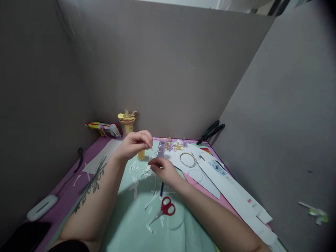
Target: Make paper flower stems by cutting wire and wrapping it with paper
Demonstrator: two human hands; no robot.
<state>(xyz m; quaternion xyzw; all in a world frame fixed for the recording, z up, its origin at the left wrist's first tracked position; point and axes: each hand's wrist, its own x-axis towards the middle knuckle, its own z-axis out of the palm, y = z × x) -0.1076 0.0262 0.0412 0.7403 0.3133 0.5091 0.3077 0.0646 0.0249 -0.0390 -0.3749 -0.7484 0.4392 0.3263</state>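
My left hand [138, 142] is raised over the green cloth [136, 220], its fingertips pinched; a tiny pale bit seems to show at them, too small to name. Lower and to the right, my right hand [165, 169] has its fingers curled together above a pile of white scraps [147, 170]; what they hold, if anything, is hidden. Behind the right hand stands a clear purple tube [161, 148], and a small yellow container [141, 155] is beneath the left hand. Red-handled scissors [165, 209] lie nearer me, below a blue pen-like stick [161, 189].
Purple and gold star shapes [178, 145] and a ring-shaped roll [188, 159] lie at right on white sheets. Black-handled pliers [211, 132] lean at the back corner. A yellow-lidded cup [127, 122], a snack packet [105, 129] and a white device [42, 208] are at left. Grey walls enclose the table.
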